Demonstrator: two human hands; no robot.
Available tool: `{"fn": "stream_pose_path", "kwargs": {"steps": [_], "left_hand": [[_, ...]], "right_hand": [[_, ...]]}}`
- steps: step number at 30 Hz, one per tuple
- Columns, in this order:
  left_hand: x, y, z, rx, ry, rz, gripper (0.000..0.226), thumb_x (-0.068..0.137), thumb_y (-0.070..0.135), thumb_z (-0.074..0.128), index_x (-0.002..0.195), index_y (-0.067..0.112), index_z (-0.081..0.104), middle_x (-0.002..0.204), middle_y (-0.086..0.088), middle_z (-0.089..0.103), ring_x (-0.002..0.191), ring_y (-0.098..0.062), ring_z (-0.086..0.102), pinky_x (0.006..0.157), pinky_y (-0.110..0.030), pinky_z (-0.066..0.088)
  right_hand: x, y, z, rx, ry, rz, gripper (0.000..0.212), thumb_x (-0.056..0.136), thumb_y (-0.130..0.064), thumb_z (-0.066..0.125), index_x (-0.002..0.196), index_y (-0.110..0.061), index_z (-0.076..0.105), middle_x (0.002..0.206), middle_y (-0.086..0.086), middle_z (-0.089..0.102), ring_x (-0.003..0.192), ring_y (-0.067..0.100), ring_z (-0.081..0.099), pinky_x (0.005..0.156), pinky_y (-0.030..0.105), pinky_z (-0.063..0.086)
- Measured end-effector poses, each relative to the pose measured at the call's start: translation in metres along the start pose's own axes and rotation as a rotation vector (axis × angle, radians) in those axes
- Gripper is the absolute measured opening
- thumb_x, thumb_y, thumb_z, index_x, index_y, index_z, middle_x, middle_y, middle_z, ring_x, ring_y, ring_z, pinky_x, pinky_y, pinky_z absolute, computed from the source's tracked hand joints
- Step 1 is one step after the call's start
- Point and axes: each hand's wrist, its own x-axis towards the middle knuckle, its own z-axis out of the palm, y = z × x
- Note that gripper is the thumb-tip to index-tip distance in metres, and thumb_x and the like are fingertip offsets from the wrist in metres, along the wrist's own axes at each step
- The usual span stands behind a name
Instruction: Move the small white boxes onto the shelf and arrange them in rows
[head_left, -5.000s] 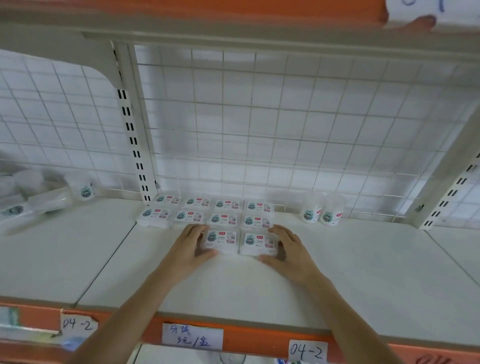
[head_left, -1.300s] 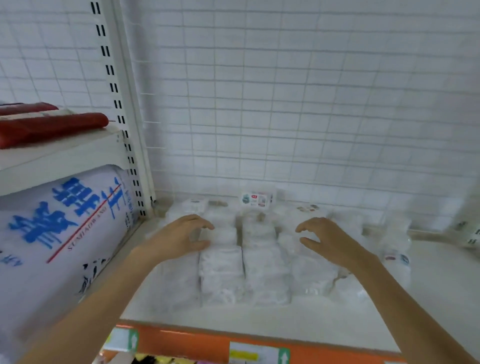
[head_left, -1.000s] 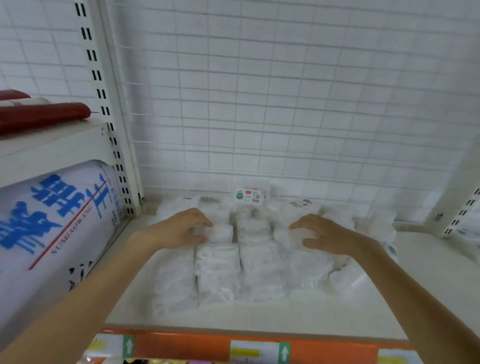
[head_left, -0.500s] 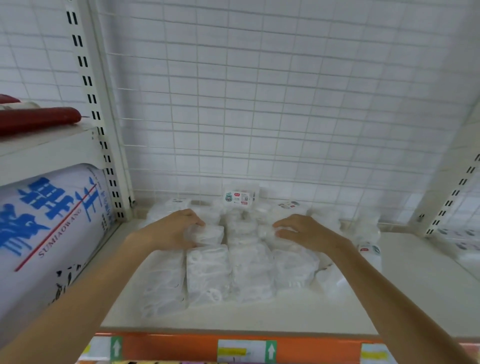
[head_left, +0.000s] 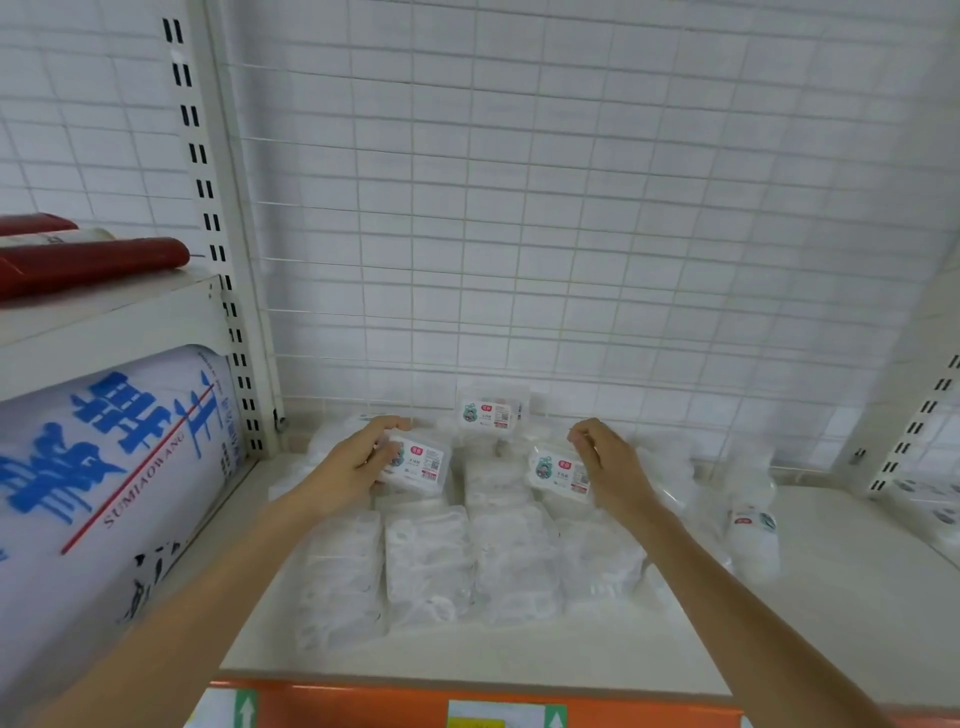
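Both grips are closed on stock: my left hand (head_left: 358, 467) curls round one small white box (head_left: 423, 462) with its label facing me, and my right hand (head_left: 605, 462) pinches a second box (head_left: 558, 473) by its right end. Each box sits just above the pile of clear packets (head_left: 467, 561) on the lower shelf (head_left: 519, 660), near the wire grid back (head_left: 519, 234).

Risks, as I judge them: the right hold is only a fingertip pinch on one end, so that box could swivel and drop among the packets. The packets look slippery and uneven; brushing them as I lift could slide a few toward the shelf's front edge. A third box (head_left: 491, 413) stands upright against the grid, and a knock from either wrist would probably tip it.

Counting: three labelled boxes that I can read clearly, two in hand and one standing. The packets lie in roughly four columns, but they blur into each other and I cannot give a firm number. One round white tub (head_left: 753, 530) sits to the right, and a big roll with blue lettering (head_left: 104, 467) lies to the left.
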Motion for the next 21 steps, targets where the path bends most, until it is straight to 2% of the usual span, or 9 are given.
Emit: {"fn": "stream_pose_path", "kwargs": {"steps": [2, 5, 8, 11, 15, 17, 18, 19, 21], "left_hand": [[-0.001, -0.001, -0.002, -0.035, -0.062, -0.015, 0.035, 0.093, 0.012, 0.05, 0.107, 0.043, 0.042, 0.095, 0.006, 0.059, 0.086, -0.01, 0.059, 0.067, -0.018, 0.05], [-0.001, -0.006, -0.006, -0.002, -0.144, -0.041, 0.064, 0.08, 0.002, 0.067, 0.111, 0.047, 0.034, 0.108, 0.01, 0.057, 0.09, 0.0, 0.06, 0.073, -0.019, 0.051], [0.0, -0.01, -0.008, 0.061, -0.102, -0.048, 0.069, 0.075, -0.001, 0.07, 0.11, 0.046, 0.034, 0.112, 0.005, 0.055, 0.095, -0.004, 0.058, 0.073, -0.02, 0.052], [0.0, -0.012, -0.005, 0.138, -0.068, -0.024, 0.065, 0.074, 0.005, 0.073, 0.117, 0.035, 0.034, 0.12, 0.003, 0.047, 0.093, -0.002, 0.053, 0.069, -0.014, 0.048], [0.0, -0.018, -0.002, 0.254, -0.062, -0.008, 0.066, 0.073, 0.016, 0.076, 0.119, 0.033, 0.032, 0.126, 0.003, 0.039, 0.093, -0.007, 0.048, 0.076, -0.019, 0.048], [0.001, -0.02, 0.0, 0.275, -0.062, -0.006, 0.064, 0.074, 0.018, 0.076, 0.12, 0.031, 0.033, 0.124, 0.003, 0.04, 0.094, -0.008, 0.048, 0.078, -0.022, 0.048], [0.001, -0.02, 0.001, 0.277, -0.06, -0.009, 0.064, 0.074, 0.017, 0.075, 0.121, 0.029, 0.034, 0.122, 0.003, 0.041, 0.093, -0.007, 0.048, 0.078, -0.021, 0.047], [0.001, -0.02, 0.001, 0.278, -0.059, -0.012, 0.065, 0.074, 0.017, 0.075, 0.123, 0.027, 0.034, 0.12, 0.003, 0.04, 0.093, -0.006, 0.047, 0.077, -0.018, 0.046], [0.0, -0.02, 0.002, 0.266, -0.057, -0.018, 0.068, 0.074, 0.014, 0.076, 0.126, 0.024, 0.034, 0.116, 0.004, 0.039, 0.096, -0.007, 0.047, 0.077, -0.016, 0.044]], "right_hand": [[0.002, 0.0, 0.001, 0.028, 0.014, 0.033, 0.015, 0.096, -0.021, 0.044, 0.086, -0.018, 0.055, 0.094, 0.006, 0.06, 0.083, 0.021, 0.057, 0.064, 0.031, 0.046], [0.004, -0.001, 0.001, 0.147, 0.055, 0.098, 0.013, 0.092, -0.021, 0.053, 0.088, -0.013, 0.062, 0.093, 0.005, 0.057, 0.084, 0.025, 0.06, 0.038, 0.017, 0.041], [0.003, -0.003, 0.0, 0.252, 0.067, 0.124, 0.007, 0.088, -0.019, 0.061, 0.087, -0.013, 0.065, 0.092, 0.004, 0.056, 0.081, 0.025, 0.063, 0.034, 0.022, 0.045], [-0.001, -0.006, -0.001, 0.259, 0.034, 0.126, 0.006, 0.085, -0.018, 0.065, 0.087, -0.012, 0.065, 0.097, 0.007, 0.056, 0.073, 0.015, 0.064, 0.035, 0.025, 0.048], [-0.003, -0.004, -0.006, 0.158, -0.046, 0.05, 0.013, 0.088, -0.012, 0.059, 0.101, -0.015, 0.063, 0.11, 0.004, 0.05, 0.09, 0.021, 0.061, 0.044, 0.016, 0.048], [-0.003, 0.0, -0.004, 0.0, -0.083, -0.038, 0.024, 0.092, -0.009, 0.05, 0.112, -0.018, 0.06, 0.116, 0.004, 0.049, 0.104, 0.02, 0.053, 0.062, 0.006, 0.046], [-0.003, 0.001, -0.003, -0.091, -0.1, -0.08, 0.026, 0.094, -0.009, 0.047, 0.116, -0.017, 0.058, 0.12, 0.005, 0.05, 0.11, 0.018, 0.049, 0.073, 0.0, 0.039], [-0.003, 0.001, -0.002, -0.16, -0.118, -0.106, 0.028, 0.094, -0.011, 0.046, 0.119, -0.017, 0.056, 0.125, 0.005, 0.05, 0.117, 0.017, 0.046, 0.081, -0.001, 0.032], [-0.006, -0.002, 0.0, -0.206, -0.17, -0.105, 0.034, 0.092, -0.022, 0.052, 0.126, -0.018, 0.05, 0.133, 0.002, 0.045, 0.127, 0.015, 0.038, 0.094, 0.011, 0.026]]}}
